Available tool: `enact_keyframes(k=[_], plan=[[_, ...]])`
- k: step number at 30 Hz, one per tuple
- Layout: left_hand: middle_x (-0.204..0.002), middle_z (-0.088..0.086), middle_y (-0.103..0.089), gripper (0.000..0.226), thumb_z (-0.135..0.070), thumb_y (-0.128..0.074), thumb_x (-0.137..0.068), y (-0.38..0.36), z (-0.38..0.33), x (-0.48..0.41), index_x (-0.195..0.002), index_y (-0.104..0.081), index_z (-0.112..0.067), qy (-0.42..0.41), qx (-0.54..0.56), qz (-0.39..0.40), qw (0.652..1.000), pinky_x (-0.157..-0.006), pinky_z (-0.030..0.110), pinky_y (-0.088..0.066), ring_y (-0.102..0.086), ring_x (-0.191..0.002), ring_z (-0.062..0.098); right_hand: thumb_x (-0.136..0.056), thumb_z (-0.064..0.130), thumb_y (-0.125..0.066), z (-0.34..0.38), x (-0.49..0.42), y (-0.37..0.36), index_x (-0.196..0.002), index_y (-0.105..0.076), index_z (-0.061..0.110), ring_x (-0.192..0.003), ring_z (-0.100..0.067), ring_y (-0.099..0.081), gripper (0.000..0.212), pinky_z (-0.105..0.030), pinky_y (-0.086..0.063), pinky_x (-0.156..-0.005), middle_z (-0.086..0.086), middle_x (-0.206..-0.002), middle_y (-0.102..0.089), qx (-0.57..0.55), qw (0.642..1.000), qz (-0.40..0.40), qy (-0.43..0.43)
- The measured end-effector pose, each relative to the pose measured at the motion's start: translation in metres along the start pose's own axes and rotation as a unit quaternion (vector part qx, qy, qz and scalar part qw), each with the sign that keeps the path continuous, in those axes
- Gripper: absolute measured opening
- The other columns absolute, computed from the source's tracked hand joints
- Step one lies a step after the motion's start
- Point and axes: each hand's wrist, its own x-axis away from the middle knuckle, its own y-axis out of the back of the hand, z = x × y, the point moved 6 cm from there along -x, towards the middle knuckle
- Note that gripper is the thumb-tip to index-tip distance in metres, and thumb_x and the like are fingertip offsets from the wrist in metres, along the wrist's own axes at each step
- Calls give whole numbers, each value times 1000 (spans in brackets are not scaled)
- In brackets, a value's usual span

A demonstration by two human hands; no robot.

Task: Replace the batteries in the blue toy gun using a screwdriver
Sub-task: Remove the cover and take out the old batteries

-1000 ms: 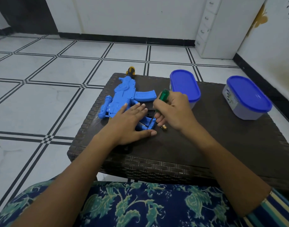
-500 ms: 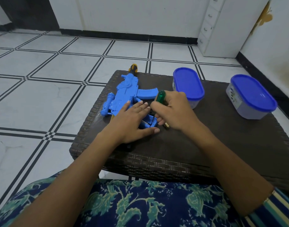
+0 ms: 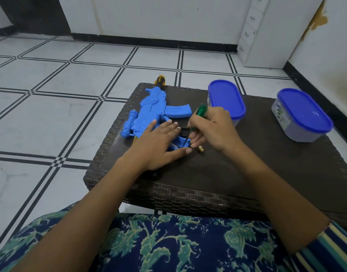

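Note:
The blue toy gun (image 3: 153, 110) lies flat on the dark woven table (image 3: 247, 173), muzzle toward the far edge. My left hand (image 3: 158, 146) presses flat on its grip end, fingers straight. My right hand (image 3: 212, 128) grips a green-handled screwdriver (image 3: 199, 112), its tip down on the gun's grip by my left fingertips. A small brass-coloured battery (image 3: 200, 150) lies on the table just under my right hand. The gun's rear part is hidden beneath my left hand.
Two grey tubs with blue lids stand on the table, one (image 3: 226, 99) behind my right hand, one (image 3: 302, 114) at the right edge. A black-and-yellow tool handle (image 3: 159, 79) pokes out beyond the gun's muzzle. A white drawer unit (image 3: 261, 30) stands at the far wall.
The view has tilted slightly. My right hand has shifted a little on the screwdriver; the left hand stays pressed on the gun.

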Motion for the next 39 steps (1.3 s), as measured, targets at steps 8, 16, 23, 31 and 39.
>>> enact_keyframes(k=[8, 16, 23, 31, 39], plan=[[-159, -6, -16, 81, -70, -30, -87, 1, -1, 1, -151, -22, -21, 2, 6, 12, 1000, -117, 35, 7, -3, -147, 6, -88, 2, -56, 4, -1, 6, -84, -63, -10, -55, -34, -67, 15, -36, -60, -52, -25, -65, -66, -50, 999, 2, -14], [-159, -6, -16, 89, -76, -28, -81, -1, 2, -1, -151, -24, -22, -6, -3, 2, 1000, -117, 36, 7, -4, -147, 6, -87, 7, -57, 8, 2, 4, -79, -63, -7, -52, -30, -68, 18, -38, -60, -51, -18, -59, -67, 33, 999, -1, 16], [-159, -8, -18, 98, -81, -14, -72, -3, 3, -2, -151, -22, -23, -10, -3, -10, 1000, -117, 36, 7, -5, -147, 6, -86, 10, -63, 9, 4, -4, -64, -61, 18, -57, -26, -71, 23, -33, -60, -54, -18, -65, -69, 42, 999, 28, -8], [-159, -7, -17, 86, -74, -30, -84, -1, 1, -2, -151, -22, -22, -6, -9, -4, 1000, -117, 36, 7, -4, -147, 6, -88, 8, -54, 3, 1, -5, -75, -58, -1, -62, -33, -73, 16, -46, -63, -64, -31, -75, -67, 11, 998, 38, -53], [-159, -7, -15, 82, -70, -33, -87, 1, 0, -1, -151, -21, -22, -3, 0, 3, 1000, -116, 34, 9, -3, -146, 5, -86, 5, -54, 1, 2, -4, -75, -59, -1, -65, -40, -71, 13, -50, -62, -65, -37, -82, -65, -18, 996, 27, -79]])
